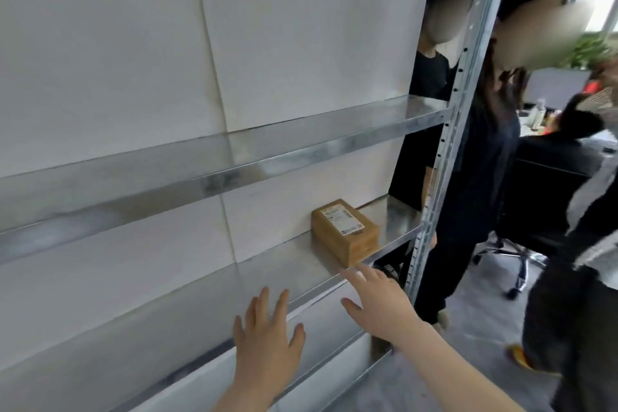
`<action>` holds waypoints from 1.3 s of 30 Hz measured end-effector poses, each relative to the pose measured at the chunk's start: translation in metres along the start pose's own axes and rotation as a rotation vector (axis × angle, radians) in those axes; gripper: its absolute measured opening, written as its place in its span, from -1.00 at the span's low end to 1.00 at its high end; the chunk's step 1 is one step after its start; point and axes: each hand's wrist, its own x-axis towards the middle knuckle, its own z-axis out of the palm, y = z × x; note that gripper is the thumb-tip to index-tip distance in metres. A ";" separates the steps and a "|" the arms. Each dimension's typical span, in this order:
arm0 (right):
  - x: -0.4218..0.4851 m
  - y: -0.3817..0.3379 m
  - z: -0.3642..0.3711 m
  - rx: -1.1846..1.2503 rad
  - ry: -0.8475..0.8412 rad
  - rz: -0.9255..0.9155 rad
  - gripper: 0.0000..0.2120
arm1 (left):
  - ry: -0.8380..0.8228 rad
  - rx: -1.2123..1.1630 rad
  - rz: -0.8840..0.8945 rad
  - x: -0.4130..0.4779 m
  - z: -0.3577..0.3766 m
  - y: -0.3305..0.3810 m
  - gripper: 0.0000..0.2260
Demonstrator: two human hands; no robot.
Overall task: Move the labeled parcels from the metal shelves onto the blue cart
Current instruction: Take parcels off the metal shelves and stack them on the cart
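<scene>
A small brown cardboard parcel (346, 231) with a white label on top sits on the middle metal shelf (287, 264), near its right end. My right hand (378, 301) reaches toward it with fingers spread, fingertips just short of the parcel's front corner. My left hand (267, 334) is lower and to the left, fingers straight and spread, in front of the shelf edge and holding nothing. The blue cart is out of view.
The upper shelf (234, 160) holds nothing visible. A perforated metal upright (448, 157) stands right of the parcel. Two people in dark clothes (481, 157) stand just beyond it. An office chair (515, 257) and a desk are at the right.
</scene>
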 end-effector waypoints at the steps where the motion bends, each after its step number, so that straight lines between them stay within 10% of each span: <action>1: 0.006 0.011 -0.001 0.003 0.000 0.016 -0.46 | -0.002 -0.003 0.015 0.012 0.002 0.008 -0.45; 25: 0.250 0.166 0.043 0.043 -0.201 -0.111 -0.50 | -0.043 -0.166 -0.026 0.268 0.091 0.120 -0.44; 39: 0.272 0.186 0.080 0.466 -0.246 -0.276 -0.48 | 0.121 -0.517 -0.053 0.289 0.131 0.127 -0.45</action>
